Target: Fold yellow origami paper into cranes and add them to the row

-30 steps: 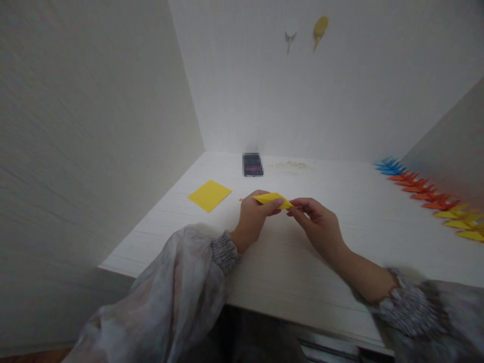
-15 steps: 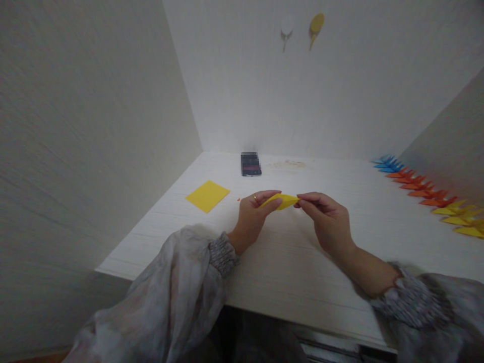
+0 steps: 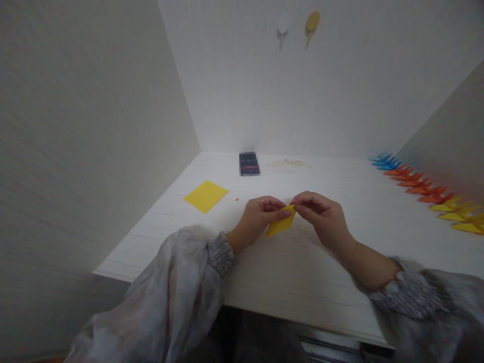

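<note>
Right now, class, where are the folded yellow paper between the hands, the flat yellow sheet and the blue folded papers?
Folded yellow paper point(image 3: 282, 225): head view, on its exposed face.
Flat yellow sheet point(image 3: 206, 196): head view, middle of its top.
Blue folded papers point(image 3: 386, 163): head view, middle of the cluster.

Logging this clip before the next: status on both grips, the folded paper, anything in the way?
Left grip closed on folded yellow paper. Right grip pinching its upper tip. Nothing seen blocking either; flat yellow sheet lies apart, to the left.

Held paper point(image 3: 283, 223) yellow; sleeves point(image 3: 170, 282) mottled grey; figures point(image 3: 424, 190) blue, orange, yellow.
</note>
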`<state>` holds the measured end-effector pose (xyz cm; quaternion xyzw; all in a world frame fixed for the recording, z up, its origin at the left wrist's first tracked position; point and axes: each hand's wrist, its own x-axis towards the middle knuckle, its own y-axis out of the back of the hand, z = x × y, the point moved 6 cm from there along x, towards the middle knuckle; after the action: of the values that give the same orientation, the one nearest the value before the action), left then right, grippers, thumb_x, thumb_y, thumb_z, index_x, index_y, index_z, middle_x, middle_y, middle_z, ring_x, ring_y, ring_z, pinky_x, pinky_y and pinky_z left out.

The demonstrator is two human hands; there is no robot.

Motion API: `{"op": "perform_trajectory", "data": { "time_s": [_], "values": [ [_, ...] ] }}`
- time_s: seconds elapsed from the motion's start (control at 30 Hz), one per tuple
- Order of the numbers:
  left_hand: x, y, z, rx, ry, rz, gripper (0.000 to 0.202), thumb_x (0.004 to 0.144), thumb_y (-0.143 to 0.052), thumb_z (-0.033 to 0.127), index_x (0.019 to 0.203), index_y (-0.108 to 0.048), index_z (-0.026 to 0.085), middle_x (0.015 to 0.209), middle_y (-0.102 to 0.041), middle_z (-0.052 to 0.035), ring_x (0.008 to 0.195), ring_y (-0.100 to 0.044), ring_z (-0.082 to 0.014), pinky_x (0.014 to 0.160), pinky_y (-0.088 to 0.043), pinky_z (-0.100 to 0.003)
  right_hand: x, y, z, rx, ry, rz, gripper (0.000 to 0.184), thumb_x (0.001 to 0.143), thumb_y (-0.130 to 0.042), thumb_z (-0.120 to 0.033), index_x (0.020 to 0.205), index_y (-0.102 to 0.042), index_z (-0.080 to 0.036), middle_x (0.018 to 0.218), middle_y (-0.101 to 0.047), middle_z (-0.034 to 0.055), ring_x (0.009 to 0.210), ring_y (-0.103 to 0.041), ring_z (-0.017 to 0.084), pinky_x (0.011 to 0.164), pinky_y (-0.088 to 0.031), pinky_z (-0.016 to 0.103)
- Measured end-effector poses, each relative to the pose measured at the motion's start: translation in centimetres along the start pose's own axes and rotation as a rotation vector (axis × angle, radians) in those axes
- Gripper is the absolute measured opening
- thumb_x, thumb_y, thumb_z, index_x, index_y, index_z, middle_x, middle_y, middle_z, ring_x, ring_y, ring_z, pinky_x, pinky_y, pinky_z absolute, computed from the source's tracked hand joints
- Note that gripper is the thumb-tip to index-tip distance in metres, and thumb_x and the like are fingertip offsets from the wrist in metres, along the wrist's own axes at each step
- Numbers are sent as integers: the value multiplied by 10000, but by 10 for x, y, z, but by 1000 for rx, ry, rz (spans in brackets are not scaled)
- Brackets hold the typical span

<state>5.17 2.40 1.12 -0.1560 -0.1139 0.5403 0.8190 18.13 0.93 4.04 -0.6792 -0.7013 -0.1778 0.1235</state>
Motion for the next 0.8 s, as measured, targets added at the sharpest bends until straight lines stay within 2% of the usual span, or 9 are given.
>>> {"op": "perform_trajectory", "data": {
  "time_s": [0.1,0.37,0.5,0.63,0.8],
  "values": [
    [-1,-1,-2,10,26,-21,277,497,-759,223,692,-595,112,668,-643,-9,604,-581,-94,614,-451,-245,2,-1,5,91,-79,-40,96,665,-620,-136,697,-653,-221,686,-603,-17,659,-531,108,618,-420,245],
    [0,2,-1,36,11,14,269,504,-755,218,692,-591,118,674,-643,-8,613,-580,-94,611,-438,-236,3,-1,8,221,-163,40,82,670,-578,-158,671,-654,-190,640,-617,-1,608,-542,118,620,-438,278],
    [0,4,-1,53,10,47,277,508,-752,241,693,-585,121,661,-634,-8,595,-572,-91,584,-431,-229,4,3,8,169,-124,60,64,697,-589,-191,713,-651,-191,663,-623,1,619,-551,120,642,-453,293],
    [-1,4,1,63,3,59,277,530,-740,271,704,-582,126,660,-623,-5,586,-560,-87,568,-422,-224,2,2,5,40,-62,18,73,712,-609,-239,769,-637,-203,748,-620,14,692,-562,136,684,-462,314],
    [0,5,3,95,-67,65,268,559,-722,297,704,-571,129,651,-606,1,588,-550,-84,573,-424,-224,1,-1,-10,-262,149,-9,108,725,-619,-246,831,-610,-224,816,-567,19,746,-542,146,718,-457,331]
  ]
}}
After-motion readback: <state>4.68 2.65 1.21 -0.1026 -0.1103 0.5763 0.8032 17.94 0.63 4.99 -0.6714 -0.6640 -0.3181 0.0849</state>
